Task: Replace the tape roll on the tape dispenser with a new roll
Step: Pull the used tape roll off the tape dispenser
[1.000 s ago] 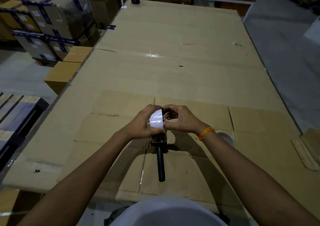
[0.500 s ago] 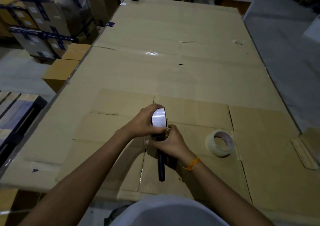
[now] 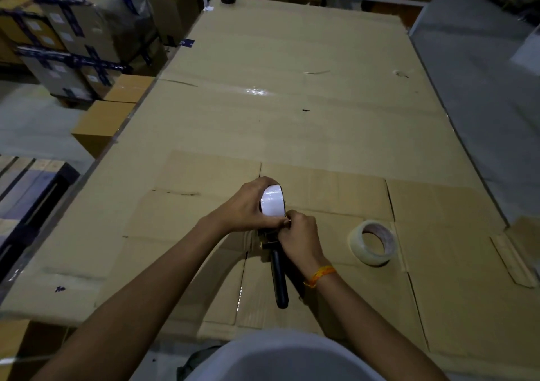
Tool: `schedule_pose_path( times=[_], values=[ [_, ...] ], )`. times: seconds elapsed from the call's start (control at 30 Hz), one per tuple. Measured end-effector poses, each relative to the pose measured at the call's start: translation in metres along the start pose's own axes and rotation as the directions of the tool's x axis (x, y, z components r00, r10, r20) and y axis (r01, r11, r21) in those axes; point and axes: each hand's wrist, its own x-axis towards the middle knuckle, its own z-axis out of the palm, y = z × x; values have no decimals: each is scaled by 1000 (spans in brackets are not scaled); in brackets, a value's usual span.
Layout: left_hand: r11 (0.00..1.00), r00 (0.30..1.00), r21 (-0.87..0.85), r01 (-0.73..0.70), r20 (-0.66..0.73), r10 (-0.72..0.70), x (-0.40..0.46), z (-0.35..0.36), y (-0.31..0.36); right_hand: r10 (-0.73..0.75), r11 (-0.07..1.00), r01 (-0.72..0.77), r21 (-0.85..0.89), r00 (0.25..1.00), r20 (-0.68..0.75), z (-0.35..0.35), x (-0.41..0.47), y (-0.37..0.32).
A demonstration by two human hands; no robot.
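1. The left hand (image 3: 248,205) is wrapped around the far side of a glossy white tape roll (image 3: 272,201), standing on edge at the head of a hand-held tape dispenser with a black handle (image 3: 279,275). Fingers curl over the top, thumb low on the near face: a full, closed hold on the roll.

2. The right hand (image 3: 299,239) sits just nearer, fist closed over the dispenser's frame where it meets the roll. Its fingertips (image 3: 287,220) pinch at the roll's lower edge, touching the left thumb. Whether they hold a loose tape end or only the frame, I can't tell; the pinch is tight and hidden.

3. The black handle points back at the person, lying across flattened brown cardboard sheets (image 3: 336,193) on the near part of the long table.

4. Off to the right, well apart from the hands, a clear tape roll with a brownish cardboard core (image 3: 372,243) lies flat on the cardboard. That looks like the one taken off, though that's my reading.

5. So, by my judgement: a roll is at the hub, the other set aside, well past halfway. What's probably left is seating the white roll fully and threading its end through to the blade, which is hidden here.
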Motion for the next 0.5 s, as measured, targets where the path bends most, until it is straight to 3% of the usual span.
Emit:
schedule_pose_path(
  times=[0.27, 0.5],
  values=[
    [999, 1000, 36, 5, -11, -4, -8, 3, -5, 12, 997, -10, -78, 1000, 24, -2, 1, -7],
    [995, 996, 36, -91, -17, 92, -11, -7, -3, 5, 994, -2, -106, 1000, 26, -8, -5, -16]
  ],
)
